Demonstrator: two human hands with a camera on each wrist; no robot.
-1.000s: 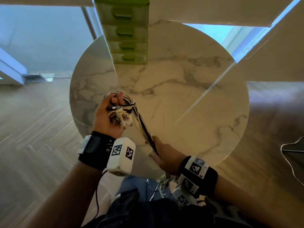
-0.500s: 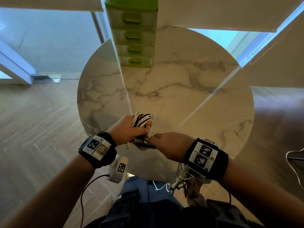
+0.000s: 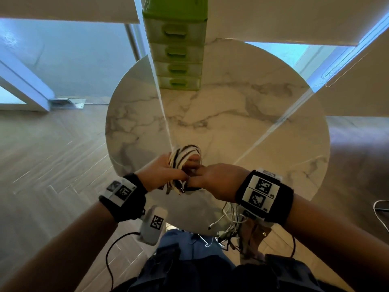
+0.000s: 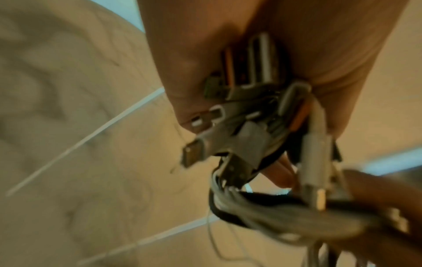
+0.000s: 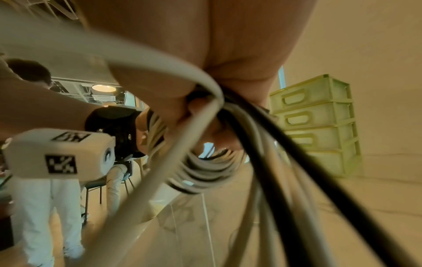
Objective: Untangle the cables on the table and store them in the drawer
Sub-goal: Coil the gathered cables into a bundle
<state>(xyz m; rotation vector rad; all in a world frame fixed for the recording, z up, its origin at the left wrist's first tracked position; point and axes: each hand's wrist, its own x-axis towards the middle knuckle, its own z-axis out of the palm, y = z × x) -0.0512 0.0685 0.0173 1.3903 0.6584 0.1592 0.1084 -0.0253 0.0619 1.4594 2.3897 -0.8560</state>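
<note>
A coil of white and black cables (image 3: pixel 185 157) is held above the near part of the round marble table (image 3: pixel 263 133). My left hand (image 3: pixel 162 173) grips the coil, with several USB plugs (image 4: pixel 246 115) bunched in its palm. My right hand (image 3: pixel 212 180) holds the strands (image 5: pixel 239 130) where they leave the coil. The loose cable tails (image 3: pixel 229 220) hang below my right wrist past the table's near edge. The green drawer unit (image 3: pixel 179 51) stands at the far side of the table with its drawers closed.
Wooden floor surrounds the table. A person in white trousers (image 5: pixel 41 207) stands by chairs off to the left in the right wrist view. A white cord (image 3: pixel 379 213) lies on the floor at the right edge.
My left hand turned palm down and lowered the coil toward the table. My right hand rose along the strands and met the left hand at the coil.
</note>
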